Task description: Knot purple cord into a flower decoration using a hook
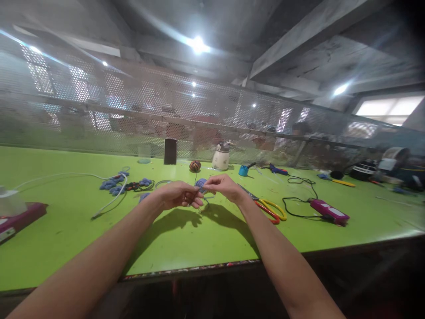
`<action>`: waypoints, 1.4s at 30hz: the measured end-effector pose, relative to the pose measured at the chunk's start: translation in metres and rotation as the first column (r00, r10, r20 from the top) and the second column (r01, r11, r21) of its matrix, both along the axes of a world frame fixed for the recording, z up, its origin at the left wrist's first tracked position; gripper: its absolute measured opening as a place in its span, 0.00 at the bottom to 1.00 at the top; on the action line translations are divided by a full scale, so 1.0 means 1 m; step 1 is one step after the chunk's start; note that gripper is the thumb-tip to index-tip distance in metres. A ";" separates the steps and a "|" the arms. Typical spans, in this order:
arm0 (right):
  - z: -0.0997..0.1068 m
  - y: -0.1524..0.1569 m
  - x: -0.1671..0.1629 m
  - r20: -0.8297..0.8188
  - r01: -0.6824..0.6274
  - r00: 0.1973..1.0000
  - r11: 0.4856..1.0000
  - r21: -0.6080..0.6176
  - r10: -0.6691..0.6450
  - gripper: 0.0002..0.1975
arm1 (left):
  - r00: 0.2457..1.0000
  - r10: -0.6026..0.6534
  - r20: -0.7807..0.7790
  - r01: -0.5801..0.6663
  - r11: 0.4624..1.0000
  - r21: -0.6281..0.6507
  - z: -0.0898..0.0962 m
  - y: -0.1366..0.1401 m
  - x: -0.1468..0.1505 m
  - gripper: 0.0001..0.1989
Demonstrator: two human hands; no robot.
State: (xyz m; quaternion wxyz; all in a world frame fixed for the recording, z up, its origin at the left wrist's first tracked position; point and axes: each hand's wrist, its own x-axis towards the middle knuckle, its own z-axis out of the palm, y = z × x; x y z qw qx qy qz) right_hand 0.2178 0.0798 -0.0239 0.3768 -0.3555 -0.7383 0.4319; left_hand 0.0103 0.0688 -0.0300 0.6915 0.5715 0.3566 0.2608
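Above the middle of the green table my left hand (181, 195) and my right hand (224, 186) meet, fingertips close together. Both hands pinch a thin strand of cord (202, 188); its exact shape is partly hidden by the fingers. Just behind the fingertips is a blue ball of yarn (200, 181). Farther back lies a dark multicoloured yarn ball (195, 166), with a strand running from it toward my hands. Blue knotted cord pieces (114, 183) lie left of my left hand. Scissors (270, 210) with red and yellow handles lie right of my right wrist.
On the right are a purple power strip (330, 212) with a black cable, a soldering-type blue tool (278, 169) and a small blue pot (243, 170). A cream jug (221, 157), a dark upright box (170, 151) and a clear cup (144, 153) stand along the perforated screen (206, 106).
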 end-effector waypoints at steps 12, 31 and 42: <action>-0.010 0.010 0.001 0.002 -0.009 1.000 1.000 0.018 0.009 0.13 | 0.994 0.006 0.105 -0.010 0.999 0.036 0.002 -0.001 -0.003 0.07; -0.024 -0.002 -0.031 0.083 0.015 0.996 1.000 0.020 -0.016 0.13 | 0.900 0.311 0.305 -0.325 0.946 -0.006 0.004 0.003 -0.001 0.06; -0.022 -0.009 -0.035 0.448 -0.050 0.875 0.886 0.460 -0.183 0.10 | 0.904 0.403 0.140 -0.414 0.909 0.058 0.002 0.005 0.000 0.03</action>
